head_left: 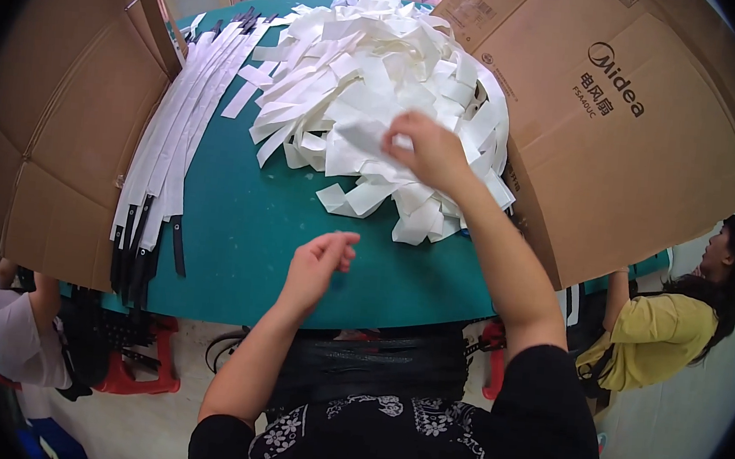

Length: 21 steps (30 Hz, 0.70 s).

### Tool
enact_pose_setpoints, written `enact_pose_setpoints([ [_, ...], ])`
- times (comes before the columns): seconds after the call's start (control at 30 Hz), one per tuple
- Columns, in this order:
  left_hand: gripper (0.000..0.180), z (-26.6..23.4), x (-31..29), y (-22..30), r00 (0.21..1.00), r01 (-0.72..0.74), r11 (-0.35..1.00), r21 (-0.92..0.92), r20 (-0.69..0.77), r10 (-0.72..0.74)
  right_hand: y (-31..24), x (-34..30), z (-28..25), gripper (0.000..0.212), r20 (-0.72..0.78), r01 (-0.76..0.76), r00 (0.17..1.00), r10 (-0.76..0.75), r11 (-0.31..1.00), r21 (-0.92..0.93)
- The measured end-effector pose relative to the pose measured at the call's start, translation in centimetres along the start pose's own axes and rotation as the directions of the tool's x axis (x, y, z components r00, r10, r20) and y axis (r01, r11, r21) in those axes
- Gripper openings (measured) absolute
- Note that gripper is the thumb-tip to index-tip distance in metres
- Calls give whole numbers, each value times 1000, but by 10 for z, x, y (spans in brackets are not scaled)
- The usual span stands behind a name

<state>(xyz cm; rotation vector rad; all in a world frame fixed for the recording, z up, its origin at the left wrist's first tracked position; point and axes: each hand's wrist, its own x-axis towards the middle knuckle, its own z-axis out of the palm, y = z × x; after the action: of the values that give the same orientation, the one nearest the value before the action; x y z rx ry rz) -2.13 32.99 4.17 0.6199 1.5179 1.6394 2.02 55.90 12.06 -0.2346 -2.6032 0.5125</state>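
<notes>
A big heap of white fabric-like strips (382, 65) lies on the green table in front of me. Over its near side is my right hand (427, 150), with thumb and index finger bent together at a blurred white strip (360, 134). My left hand (318, 269) hovers above the green surface, nearer to me and left of the heap. Its fingers are curled in, and nothing shows in them. On the left lies a row of long white bands (176, 121) with black ends (178, 244) that carry small snaps or eyelets.
A tall cardboard box (80, 117) stands along the left of the green table (232, 279). Another large carton (620, 138) leans on the right side. People sit beyond both boxes, one in a yellow top (664, 338), one in a pale top (13, 330). Red stools (165, 360) stand below.
</notes>
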Motion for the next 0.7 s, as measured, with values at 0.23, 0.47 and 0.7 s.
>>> enact_pose_setpoints([
  [0.23, 44, 25, 33, 8, 949, 313, 751, -581, 171, -263, -22, -134, 12, 13, 35, 199, 980, -196, 967, -158],
  [0.47, 23, 28, 35, -8, 991, -57, 973, -223, 105, 82, 6, -190, 15, 16, -59, -61, 997, 53, 986, -154],
  [0.7, 26, 41, -2, 14, 625, -729, 480, 489, 189, 757, -46, -201, 4, 22, 69, -508, 803, 592, 619, 600],
])
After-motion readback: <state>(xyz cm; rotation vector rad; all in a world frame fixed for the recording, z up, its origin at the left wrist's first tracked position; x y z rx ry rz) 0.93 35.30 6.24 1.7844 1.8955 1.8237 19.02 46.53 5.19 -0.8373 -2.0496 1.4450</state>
